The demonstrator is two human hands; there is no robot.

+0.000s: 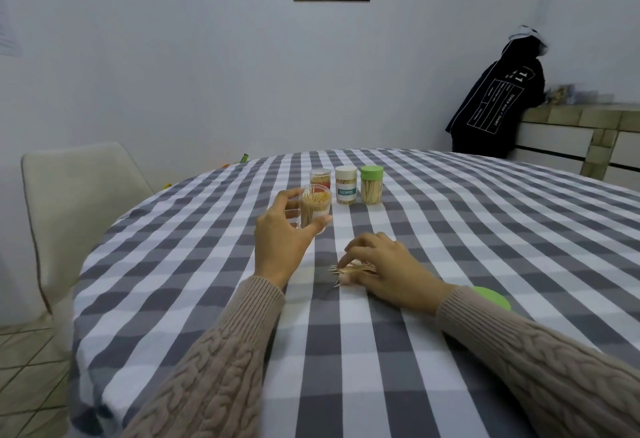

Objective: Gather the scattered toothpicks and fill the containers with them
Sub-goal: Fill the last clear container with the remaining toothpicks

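My left hand (282, 229) grips an open clear container (314, 207) standing on the checked tablecloth, partly filled with upright toothpicks. My right hand (388, 266) lies low on the cloth, its curled fingers pinching a small bundle of toothpicks (349, 269); a few loose ones stick out to the left of the fingers. Behind the open container stand three capped ones: a clear-lidded container with a red label (320, 176), a white one labelled TOOTHPICK (346, 185) and a green-lidded one (372, 185), all holding toothpicks.
A green lid (493, 297) lies on the cloth just right of my right wrist. The round table (485, 229) has a beige chair (79, 195) at its left. A person in a dark jacket (498, 105) stands at a counter at the back right.
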